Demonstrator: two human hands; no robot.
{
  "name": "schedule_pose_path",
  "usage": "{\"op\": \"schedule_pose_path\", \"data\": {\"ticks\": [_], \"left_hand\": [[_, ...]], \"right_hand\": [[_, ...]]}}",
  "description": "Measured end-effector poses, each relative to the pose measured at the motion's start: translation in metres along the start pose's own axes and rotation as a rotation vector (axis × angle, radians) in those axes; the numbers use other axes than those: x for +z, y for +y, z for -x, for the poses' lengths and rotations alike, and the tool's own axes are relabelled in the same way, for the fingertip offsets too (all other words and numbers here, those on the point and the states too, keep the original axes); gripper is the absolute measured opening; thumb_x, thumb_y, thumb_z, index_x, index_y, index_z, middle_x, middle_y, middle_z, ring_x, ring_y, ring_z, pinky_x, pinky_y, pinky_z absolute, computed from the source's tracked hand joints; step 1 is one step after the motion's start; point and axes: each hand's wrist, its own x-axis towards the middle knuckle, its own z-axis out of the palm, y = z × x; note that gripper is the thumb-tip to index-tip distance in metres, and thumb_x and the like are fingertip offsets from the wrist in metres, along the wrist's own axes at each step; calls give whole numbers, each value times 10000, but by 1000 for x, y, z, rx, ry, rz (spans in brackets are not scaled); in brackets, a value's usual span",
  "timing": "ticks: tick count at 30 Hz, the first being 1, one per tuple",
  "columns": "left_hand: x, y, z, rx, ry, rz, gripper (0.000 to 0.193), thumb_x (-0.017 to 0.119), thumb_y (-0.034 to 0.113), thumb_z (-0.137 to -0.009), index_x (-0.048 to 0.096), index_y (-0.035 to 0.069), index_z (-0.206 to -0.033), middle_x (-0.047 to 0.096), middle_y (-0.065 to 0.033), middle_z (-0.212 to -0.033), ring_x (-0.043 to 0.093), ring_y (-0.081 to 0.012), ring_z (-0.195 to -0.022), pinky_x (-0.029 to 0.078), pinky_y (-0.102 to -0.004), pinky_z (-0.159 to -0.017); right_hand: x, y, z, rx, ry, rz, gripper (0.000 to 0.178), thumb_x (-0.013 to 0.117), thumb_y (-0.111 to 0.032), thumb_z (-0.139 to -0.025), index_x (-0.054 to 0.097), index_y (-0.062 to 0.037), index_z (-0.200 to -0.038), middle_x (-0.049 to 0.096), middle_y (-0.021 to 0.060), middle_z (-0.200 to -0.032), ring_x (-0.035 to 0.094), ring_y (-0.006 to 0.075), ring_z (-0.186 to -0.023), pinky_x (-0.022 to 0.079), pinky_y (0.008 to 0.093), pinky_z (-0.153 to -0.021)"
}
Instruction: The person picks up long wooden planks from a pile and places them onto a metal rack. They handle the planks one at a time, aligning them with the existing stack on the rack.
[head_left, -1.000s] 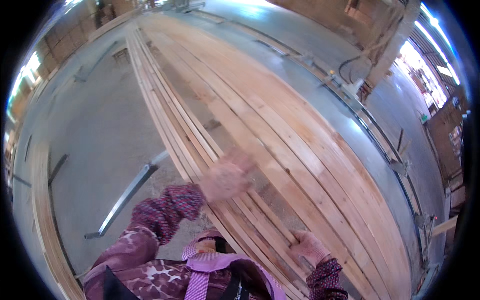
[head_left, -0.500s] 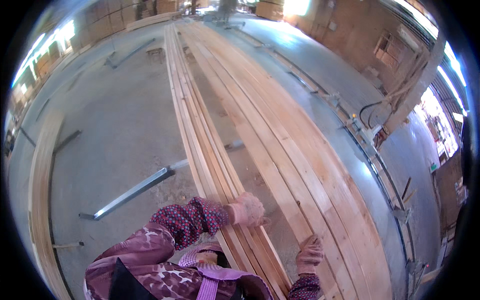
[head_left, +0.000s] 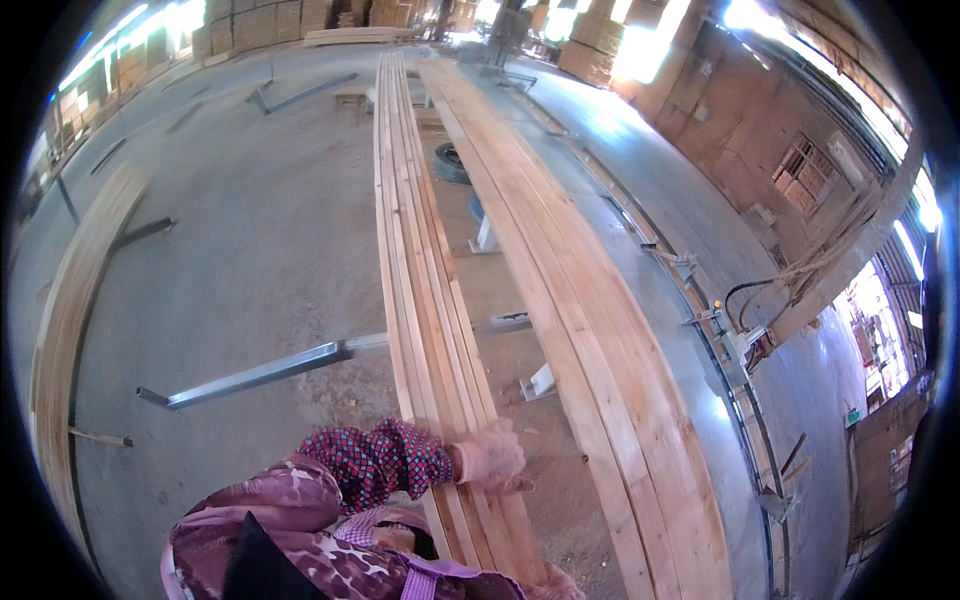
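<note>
A narrow bundle of long wooden boards [head_left: 408, 270] runs away from me, its boards side by side. My left hand [head_left: 490, 456], in a pale pink glove, reaches across the bundle with its fingers closed over the right edge. Farther down, at the lower rim of the picture, my right hand [head_left: 556, 584] is by the same bundle's right side. Most of it is cut off and its fingers cannot be made out. To the right lies a wider row of long flat boards [head_left: 600, 370], apart from both hands.
White metal supports [head_left: 541, 382] and a dark tyre [head_left: 452, 163] show in the gap between boards. A metal bar [head_left: 255, 375] juts out left of the bundle. Another board stack [head_left: 80, 330] lies far left. A long rail with fittings [head_left: 700, 310] runs along the right.
My right hand has left the wide row's edge and moved left and nearer, to the bundle. The gap between bundle and row looks wider, the row narrower. The view has shifted.
</note>
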Motion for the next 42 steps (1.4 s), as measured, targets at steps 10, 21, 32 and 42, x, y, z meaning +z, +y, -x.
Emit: {"op": "schedule_pose_path", "data": {"ticks": [10, 21, 32, 42], "left_hand": [[3, 3, -14, 10, -80, 68, 566, 508, 579, -907, 759, 81, -811, 717, -135, -770, 699, -358, -828, 502, -501, -817], [-6, 6, -8, -48, 109, 52, 740, 414, 696, -898, 487, 231, -1469, 267, -159, -1625, 171, -374, -1516, 40, -527, -1250], [-48, 7, -6, -65, -138, 50, 456, 561, 573, -845, 706, 145, -783, 675, -71, -855, 652, -232, -911, 308, -498, -1106], [-11, 6, -7, -28, 263, 9, 726, 500, 676, -844, 608, 131, -1311, 461, -193, -1463, 378, -360, -1395, 178, -521, -1213]], "right_hand": [[-73, 49, -109, 377, 657, 1445, 964, 762, -389, -789, 308, 114, -1476, 387, 299, -1506, 331, 381, -1442, 315, 415, -1167], [-41, -49, -16, 229, -73, 287, 564, 727, -413, -843, 634, -22, -1239, 724, 195, -980, 692, 358, -951, 535, 414, -833], [-119, -67, -80, 477, 503, 1030, 691, 503, -279, -985, 230, 12, -1549, 323, 232, -1581, 325, 448, -1440, 272, 580, -1159], [-120, -49, -59, 373, -9, 683, 458, 568, -151, -888, 568, -47, -1334, 588, 240, -1305, 575, 328, -1214, 459, 453, -1024]]}}
